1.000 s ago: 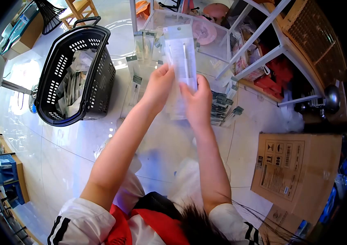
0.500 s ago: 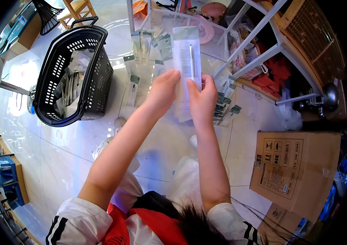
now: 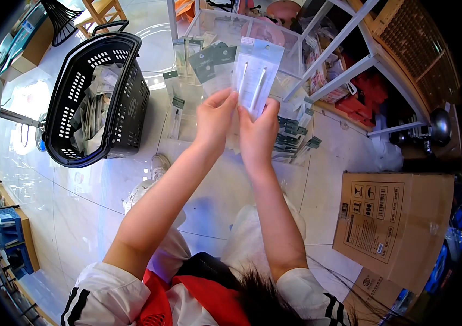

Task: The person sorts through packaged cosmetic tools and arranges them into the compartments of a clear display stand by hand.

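Note:
My right hand (image 3: pixel 259 130) pinches a clear packet (image 3: pixel 256 73) near its lower end. Two slim white pen-like sticks show inside, under a pale header with a hang hole. My left hand (image 3: pixel 214 117) is closed right beside it, thumb and forefinger together. From behind its fingers several similar packets (image 3: pixel 213 62) with grey-green headers fan out to the upper left. Below, more carded packets (image 3: pixel 292 136) lie in an overlapping stack to the right, and another packet (image 3: pixel 176 117) lies to the left.
A black perforated basket (image 3: pixel 128 103) stands on the left with many packets inside. On the right are a cardboard box (image 3: pixel 375 217) and a white metal rack frame (image 3: pixel 345 81). A clear plastic bin (image 3: pixel 225 24) sits behind the packets; a wooden chair (image 3: pixel 100 13) stands farther back.
The packet in my right hand has tilted right, and two white sticks now show instead of one. Grey-green headers have fanned out above my left hand.

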Action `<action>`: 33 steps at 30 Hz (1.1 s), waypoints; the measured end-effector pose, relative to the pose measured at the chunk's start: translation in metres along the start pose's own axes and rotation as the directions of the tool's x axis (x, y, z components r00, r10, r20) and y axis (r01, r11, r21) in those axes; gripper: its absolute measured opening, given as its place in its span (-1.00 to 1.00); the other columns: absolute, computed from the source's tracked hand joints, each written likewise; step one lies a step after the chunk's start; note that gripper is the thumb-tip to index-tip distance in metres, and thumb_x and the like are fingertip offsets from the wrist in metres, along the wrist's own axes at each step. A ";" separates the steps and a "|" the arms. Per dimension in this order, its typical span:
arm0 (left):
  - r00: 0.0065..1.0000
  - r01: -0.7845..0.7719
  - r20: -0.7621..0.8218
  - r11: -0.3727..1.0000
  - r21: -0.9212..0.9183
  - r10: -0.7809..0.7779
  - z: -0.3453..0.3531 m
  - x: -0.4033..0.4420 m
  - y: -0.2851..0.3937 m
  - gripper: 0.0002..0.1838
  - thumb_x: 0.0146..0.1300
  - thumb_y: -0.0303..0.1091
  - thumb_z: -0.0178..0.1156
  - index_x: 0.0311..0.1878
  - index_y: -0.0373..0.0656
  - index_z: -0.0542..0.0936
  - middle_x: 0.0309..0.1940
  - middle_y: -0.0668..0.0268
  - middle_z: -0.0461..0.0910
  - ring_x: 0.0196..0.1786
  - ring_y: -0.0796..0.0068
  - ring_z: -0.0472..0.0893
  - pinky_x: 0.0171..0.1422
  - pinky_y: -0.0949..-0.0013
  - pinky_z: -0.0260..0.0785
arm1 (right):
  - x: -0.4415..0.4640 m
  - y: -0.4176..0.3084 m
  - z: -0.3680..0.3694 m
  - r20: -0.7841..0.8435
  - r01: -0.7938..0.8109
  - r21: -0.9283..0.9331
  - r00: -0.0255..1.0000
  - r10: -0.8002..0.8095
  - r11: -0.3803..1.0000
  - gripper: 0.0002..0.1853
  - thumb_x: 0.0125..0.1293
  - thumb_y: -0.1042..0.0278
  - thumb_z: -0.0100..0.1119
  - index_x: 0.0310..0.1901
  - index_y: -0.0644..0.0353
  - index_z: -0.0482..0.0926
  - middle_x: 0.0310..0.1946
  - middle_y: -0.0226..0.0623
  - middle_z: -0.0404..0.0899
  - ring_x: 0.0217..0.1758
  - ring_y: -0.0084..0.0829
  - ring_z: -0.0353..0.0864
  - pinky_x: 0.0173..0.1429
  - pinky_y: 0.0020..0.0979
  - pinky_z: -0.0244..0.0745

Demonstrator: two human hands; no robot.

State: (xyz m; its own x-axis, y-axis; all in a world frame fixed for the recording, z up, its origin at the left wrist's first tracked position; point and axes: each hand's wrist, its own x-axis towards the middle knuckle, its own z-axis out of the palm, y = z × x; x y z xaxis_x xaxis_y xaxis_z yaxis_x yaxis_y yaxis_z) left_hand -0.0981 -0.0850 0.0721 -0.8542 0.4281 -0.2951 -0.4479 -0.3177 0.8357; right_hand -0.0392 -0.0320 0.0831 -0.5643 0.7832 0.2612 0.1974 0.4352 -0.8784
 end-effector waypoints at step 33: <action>0.993 -0.116 0.027 0.954 0.277 0.113 0.001 -0.002 0.016 -0.71 0.21 -0.47 0.10 0.00 -0.35 0.50 -0.14 0.27 0.55 -0.12 0.59 0.51 -0.04 0.51 0.34 | 0.017 0.015 -0.012 0.241 -0.249 0.400 0.957 0.160 0.882 -0.60 0.13 0.56 0.13 0.05 0.37 0.38 -0.08 -0.22 0.51 -0.05 -0.46 0.50 0.05 -0.44 0.37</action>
State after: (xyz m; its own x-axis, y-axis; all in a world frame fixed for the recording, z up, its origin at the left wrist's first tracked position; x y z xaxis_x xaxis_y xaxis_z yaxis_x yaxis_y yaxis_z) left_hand -0.1033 -0.0897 0.0867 -0.8919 0.4122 -0.1861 -0.2550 -0.1185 0.9596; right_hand -0.0359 -0.0071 0.0790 -0.7018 0.7122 0.0127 -0.0061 0.0118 -0.9999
